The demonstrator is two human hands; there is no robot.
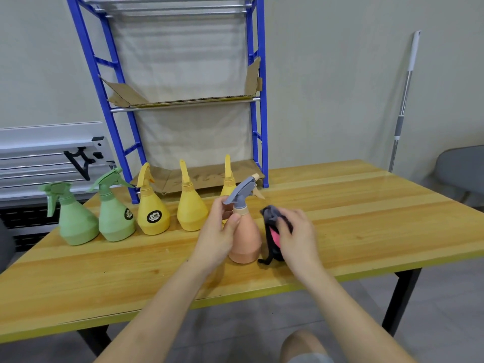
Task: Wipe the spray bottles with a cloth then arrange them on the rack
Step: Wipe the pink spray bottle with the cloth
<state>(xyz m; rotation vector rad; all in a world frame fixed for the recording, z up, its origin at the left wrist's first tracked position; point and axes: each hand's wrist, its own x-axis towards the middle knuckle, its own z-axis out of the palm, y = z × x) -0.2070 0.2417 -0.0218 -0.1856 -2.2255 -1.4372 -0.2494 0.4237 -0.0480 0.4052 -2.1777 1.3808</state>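
Peach spray bottle (246, 237) stands upright on counter (366, 205), long axis vertical, grey nozzle pointing right and away; left hand (218, 231) fingers grip its neck; right hand (296, 231) fingers clench dark cloth (272, 231) against bottle's right side; five bottles line up left, before blue rack (258, 113); bare counter to the right.

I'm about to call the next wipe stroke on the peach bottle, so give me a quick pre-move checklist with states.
1. Left hand grips the peach bottle at the neck: ok.
2. Bottle upright on the table: ok.
3. Right hand holds the cloth: ok.
4. Cloth touching the bottle: cannot tell.
5. Rack shelves free of bottles: ok.
6. Five other bottles standing: ok.
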